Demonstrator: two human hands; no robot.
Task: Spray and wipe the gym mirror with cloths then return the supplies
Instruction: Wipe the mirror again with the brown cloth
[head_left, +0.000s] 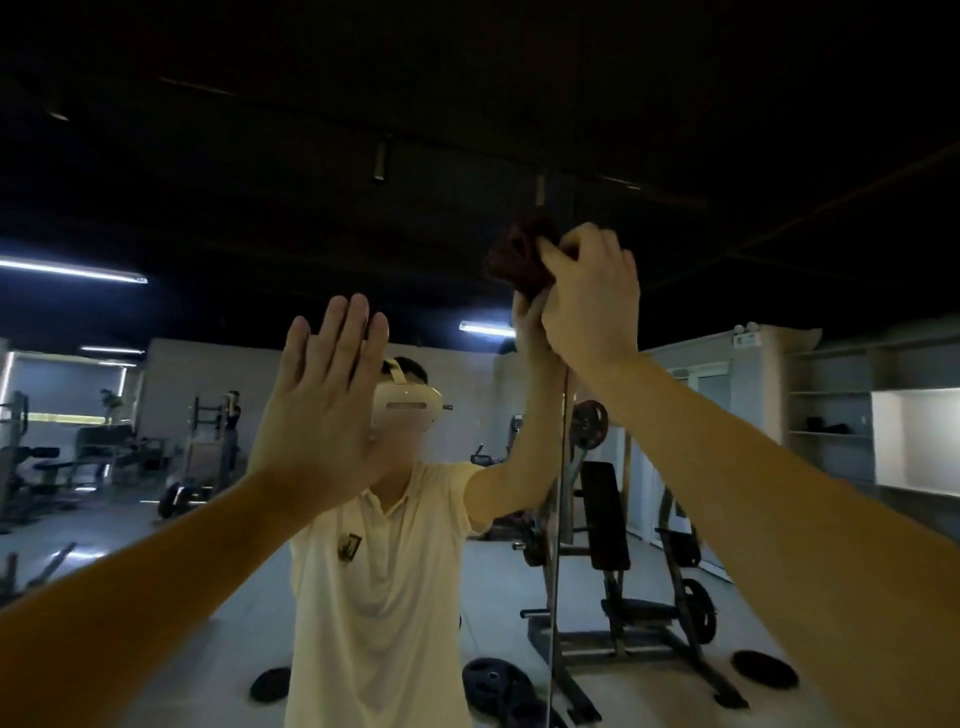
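The gym mirror (156, 467) fills the view straight ahead, and a vertical seam (557, 545) runs down it right of centre. My right hand (592, 306) is raised high and grips a bunched dark red cloth (519, 254), holding it against the glass near the seam. My left hand (322, 405) is lifted at head height with its fingers straight and together, palm towards the mirror, holding nothing. Whether it touches the glass I cannot tell. No spray bottle is in view.
The mirror reflects a person in a pale shirt and a headset, weight benches and racks (608, 519), weight plates (498, 680) on the floor and shelves (831, 415) at the right. The ceiling is dark with strip lights.
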